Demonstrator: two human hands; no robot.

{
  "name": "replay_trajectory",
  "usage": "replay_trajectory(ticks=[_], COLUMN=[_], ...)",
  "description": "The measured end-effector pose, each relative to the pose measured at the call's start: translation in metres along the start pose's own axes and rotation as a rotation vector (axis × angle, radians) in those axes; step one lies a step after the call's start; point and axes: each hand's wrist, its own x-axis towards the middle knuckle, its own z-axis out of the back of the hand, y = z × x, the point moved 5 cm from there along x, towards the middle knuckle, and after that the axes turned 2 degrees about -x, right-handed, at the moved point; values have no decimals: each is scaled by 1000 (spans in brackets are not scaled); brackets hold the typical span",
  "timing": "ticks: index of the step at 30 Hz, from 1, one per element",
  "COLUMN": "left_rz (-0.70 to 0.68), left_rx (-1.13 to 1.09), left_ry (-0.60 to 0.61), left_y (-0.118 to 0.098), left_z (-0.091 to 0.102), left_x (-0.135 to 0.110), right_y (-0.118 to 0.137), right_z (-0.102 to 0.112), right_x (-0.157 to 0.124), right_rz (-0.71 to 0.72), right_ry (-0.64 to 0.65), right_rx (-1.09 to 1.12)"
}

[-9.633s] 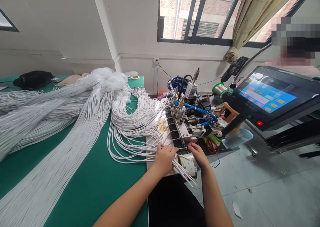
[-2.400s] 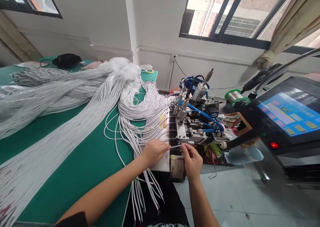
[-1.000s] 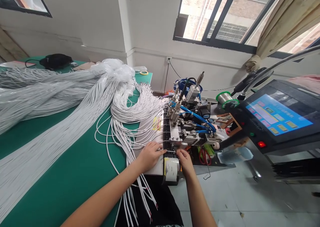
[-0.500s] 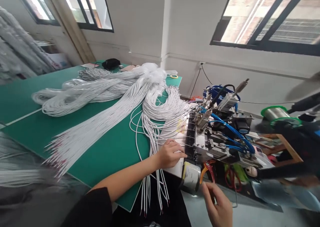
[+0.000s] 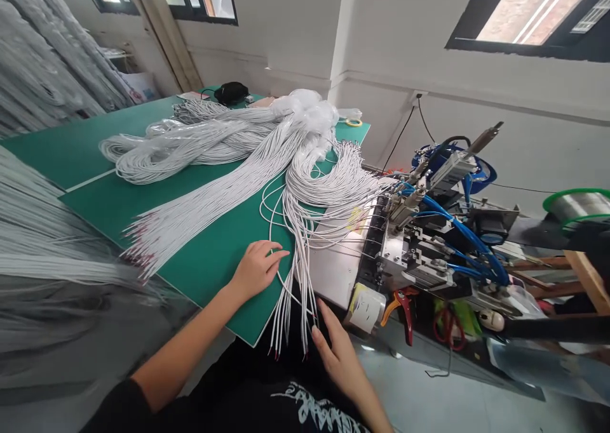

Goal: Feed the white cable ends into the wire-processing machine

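Person wears blk short-slv top (image 5: 229, 382) w/ white print (image 5: 318, 410), prob. lettering.

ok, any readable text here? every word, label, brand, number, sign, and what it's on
Nothing legible.
Black shirt: stylised white lettering, can't be made out.
White label by the plate's corner: too blurred.
Yellow sticker on that plate: too small, partly behind wires.

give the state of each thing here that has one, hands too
left hand, fingers bent, grip unclear
right hand, open, close to the hanging cables
hanging cables, dangling past the table edge
cable bundle, fanned out at its near end
red-and-orange tool, handles spread
wire spool, wound with wire
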Motion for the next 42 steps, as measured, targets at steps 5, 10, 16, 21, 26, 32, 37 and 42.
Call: replay_trajectory(ticks=[5, 10, 16, 21, 26, 32, 37, 42], left_rz=[124, 190, 161, 140, -111, -262, -417, -589], left_rx=[78, 88, 25, 34, 4, -100, -248, -259], left_ry=[98, 221, 248, 81, 104, 159, 223, 225], left_y=[13, 7, -13, -30, -44, -51, -76, -96], left_z=[2, -6, -18, -14, -22, -34, -44, -66], left_x=[-34, -40, -35, -18, 18, 53, 60, 60], right_y=[10, 4, 17, 29, 40, 50, 48, 50], right_z=[-23, -52, -58, -24, 19, 47, 70, 93], right_x=[35, 60, 61, 49, 40, 25, 11, 0], right_rz=[27, -26, 23, -5, -91, -65, -89, -64], right_ry=[132, 149, 50, 94, 80, 20, -53, -141], right_rx=[292, 486, 262, 239, 329, 168, 45, -149])
